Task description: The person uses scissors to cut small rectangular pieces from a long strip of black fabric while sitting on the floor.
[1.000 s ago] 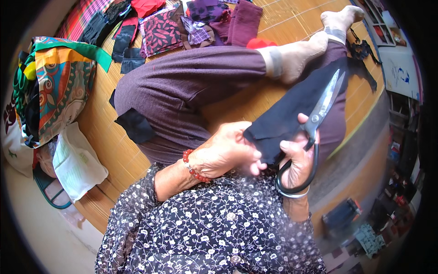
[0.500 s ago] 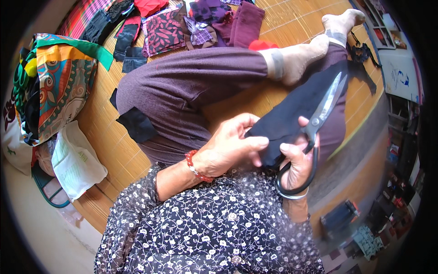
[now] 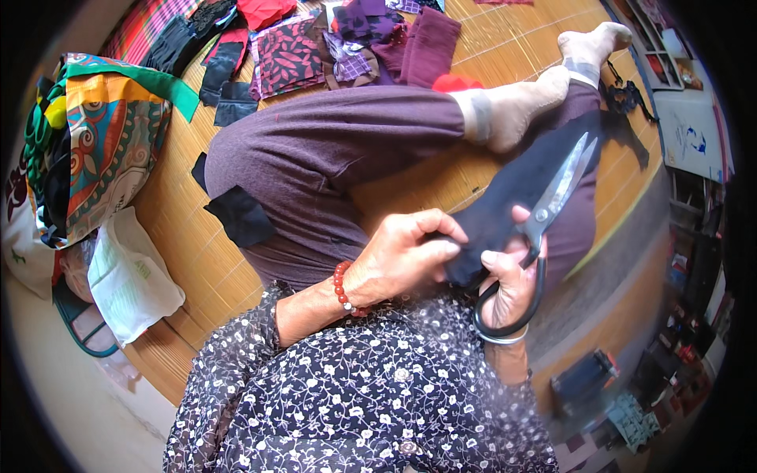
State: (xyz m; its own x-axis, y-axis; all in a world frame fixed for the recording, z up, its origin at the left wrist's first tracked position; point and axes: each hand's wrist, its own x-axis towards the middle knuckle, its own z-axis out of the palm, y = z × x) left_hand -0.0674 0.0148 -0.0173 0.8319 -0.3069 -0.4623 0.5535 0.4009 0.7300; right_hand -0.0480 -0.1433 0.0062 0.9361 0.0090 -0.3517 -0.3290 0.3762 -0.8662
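A piece of black cloth (image 3: 509, 201) lies over my lap and along my right leg. My left hand (image 3: 406, 256), with a red bead bracelet at its wrist, is closed at the near left edge of this cloth, thumb and forefinger pinched together on it. My right hand (image 3: 509, 288) holds a pair of scissors (image 3: 544, 214) by their black handles. Their blades point up and away over the cloth, with a narrow gap at the tips. A small square black scrap (image 3: 239, 216) rests on my left thigh.
Folded fabric pieces (image 3: 292, 57) in red, purple and black are piled on the mat (image 3: 177, 252) at the far side. At left stands a patterned bag (image 3: 110, 150) stuffed with cloth, beside a white plastic bag (image 3: 134, 276). Shelves with household things (image 3: 694, 189) line the right.
My left hand's fingers have drawn together into a pinch at the cloth's edge, and the cloth there has shifted slightly right. The scissors have barely moved.
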